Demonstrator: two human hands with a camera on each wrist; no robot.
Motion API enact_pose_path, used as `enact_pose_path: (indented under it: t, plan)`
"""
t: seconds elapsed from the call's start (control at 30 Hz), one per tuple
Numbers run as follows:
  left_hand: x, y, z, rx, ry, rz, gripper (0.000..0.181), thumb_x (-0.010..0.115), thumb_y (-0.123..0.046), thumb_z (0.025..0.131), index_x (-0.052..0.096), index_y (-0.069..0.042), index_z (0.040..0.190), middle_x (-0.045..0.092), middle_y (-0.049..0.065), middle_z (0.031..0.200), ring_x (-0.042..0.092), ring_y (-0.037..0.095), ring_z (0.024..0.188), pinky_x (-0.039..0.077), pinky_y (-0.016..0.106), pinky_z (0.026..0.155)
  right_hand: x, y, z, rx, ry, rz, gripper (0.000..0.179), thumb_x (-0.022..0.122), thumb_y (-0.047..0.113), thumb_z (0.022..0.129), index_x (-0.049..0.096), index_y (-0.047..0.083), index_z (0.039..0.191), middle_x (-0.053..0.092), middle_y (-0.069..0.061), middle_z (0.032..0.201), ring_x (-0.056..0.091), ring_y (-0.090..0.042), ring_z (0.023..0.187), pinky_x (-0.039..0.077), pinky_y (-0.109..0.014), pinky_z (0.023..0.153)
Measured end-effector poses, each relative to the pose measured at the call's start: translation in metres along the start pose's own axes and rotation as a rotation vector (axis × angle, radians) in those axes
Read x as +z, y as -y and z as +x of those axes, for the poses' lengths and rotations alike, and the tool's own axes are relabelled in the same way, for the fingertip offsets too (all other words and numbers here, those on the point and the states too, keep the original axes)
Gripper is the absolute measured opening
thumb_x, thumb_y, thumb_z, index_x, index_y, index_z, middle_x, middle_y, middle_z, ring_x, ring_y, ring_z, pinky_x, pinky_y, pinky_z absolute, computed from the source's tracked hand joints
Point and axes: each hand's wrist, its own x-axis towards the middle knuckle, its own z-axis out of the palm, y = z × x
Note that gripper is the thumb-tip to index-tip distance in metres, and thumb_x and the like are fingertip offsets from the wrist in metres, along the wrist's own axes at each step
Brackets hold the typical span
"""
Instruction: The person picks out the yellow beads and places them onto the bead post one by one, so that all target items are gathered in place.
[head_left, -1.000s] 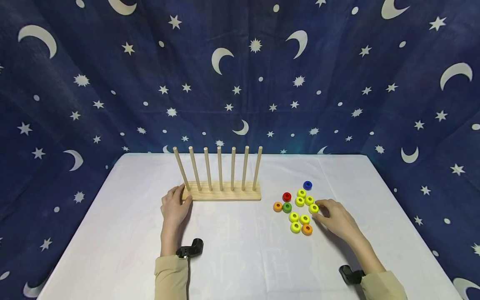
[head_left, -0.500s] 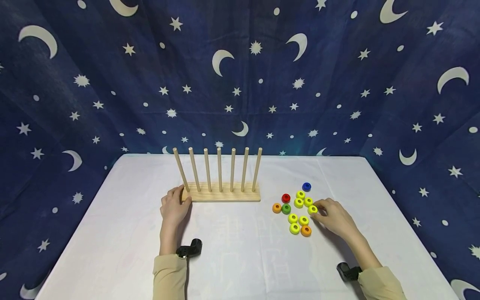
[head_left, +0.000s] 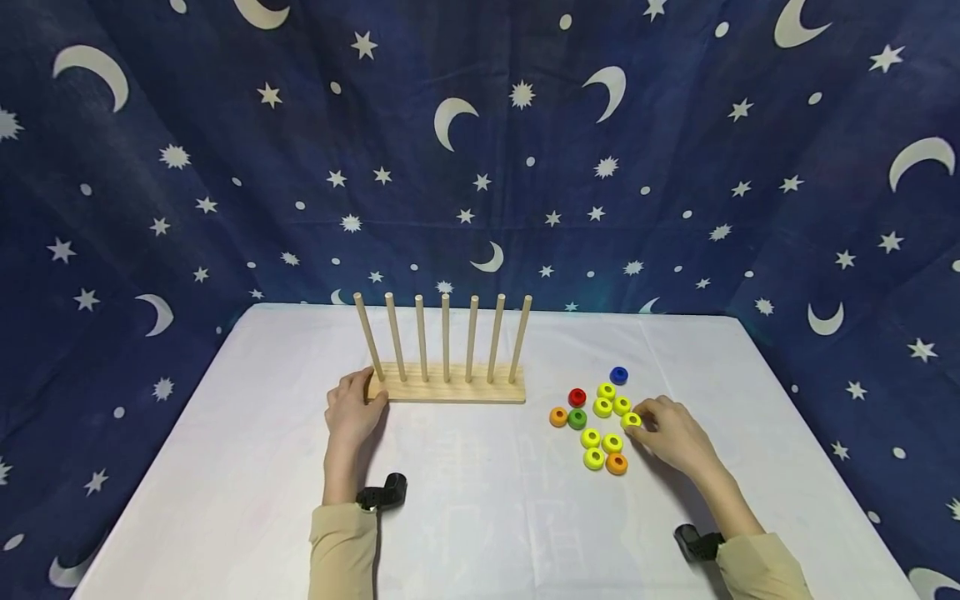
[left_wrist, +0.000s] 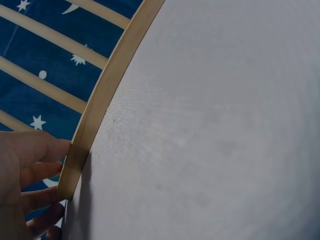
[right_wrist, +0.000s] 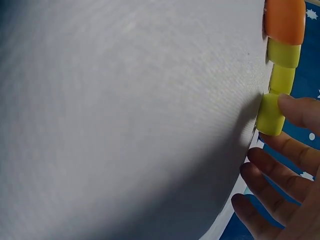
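A wooden peg rack [head_left: 447, 387] with a row of several upright bare dowels stands near the back of the table. My left hand [head_left: 352, 410] grips the left end of its base, thumb in front; the left wrist view shows those fingers [left_wrist: 42, 200] at the base end. To the right lies a loose cluster of small wooden rings. At its right edge, my right hand [head_left: 675, 433] pinches a yellow ring [right_wrist: 270, 114] between thumb and index finger, the other fingers spread loosely. That ring still rests on the table.
Other yellow rings [head_left: 602, 407], an orange ring [head_left: 558, 417], a second orange ring [head_left: 617, 464], a red ring [head_left: 577, 397], a green ring [head_left: 577, 419] and a blue ring [head_left: 618, 376] lie left of my right hand. A star-patterned cloth [head_left: 480, 150] hangs behind the white table [head_left: 465, 517].
My right thumb and index finger have closed in on the yellow ring. The left hand stays on the rack. The whole head view has shifted slightly.
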Motion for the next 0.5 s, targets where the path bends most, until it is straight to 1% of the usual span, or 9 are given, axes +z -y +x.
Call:
enact_pose_path:
  t: [0.13,0.37,0.5]
  plan:
    - [0.0008,-0.0016,0.0004,0.003,-0.009,0.000,0.058,0.054,-0.024,0.093,0.039,-0.007,0.145,0.034,0.021,0.148,0.023,0.044,0.137,0.022,0.063,0.107,-0.0018,-0.0017,0.0003,0.009,0.004,0.018,0.038,0.071,0.028,0.083,0.065,-0.001,0.105,0.059,-0.011,0.090,0.051,-0.023,0.081,0.042,-0.037,0.068]
    - [0.0019,-0.0011,0.0003,0.003,-0.019,0.001,0.058,0.055,-0.025,0.092,0.039,-0.008,0.145,0.035,0.021,0.148,0.025,0.043,0.136,0.023,0.061,0.107,-0.0010,-0.0046,0.0000,0.045,0.001,0.067,0.037,0.070,0.027,0.084,0.063,-0.001,0.107,0.064,-0.016,0.097,0.057,-0.027,0.087,0.047,-0.044,0.075]
    - [0.0013,-0.0004,0.0003,0.003,-0.021,0.001,0.058,0.054,-0.025,0.092,0.039,-0.008,0.145,0.035,0.021,0.148,0.024,0.043,0.136,0.023,0.061,0.106,-0.0032,-0.0049,0.0009,0.063,0.007,0.094,0.039,0.069,0.028,0.085,0.062,-0.002,0.109,0.065,-0.020,0.100,0.060,-0.031,0.089,0.049,-0.048,0.077]
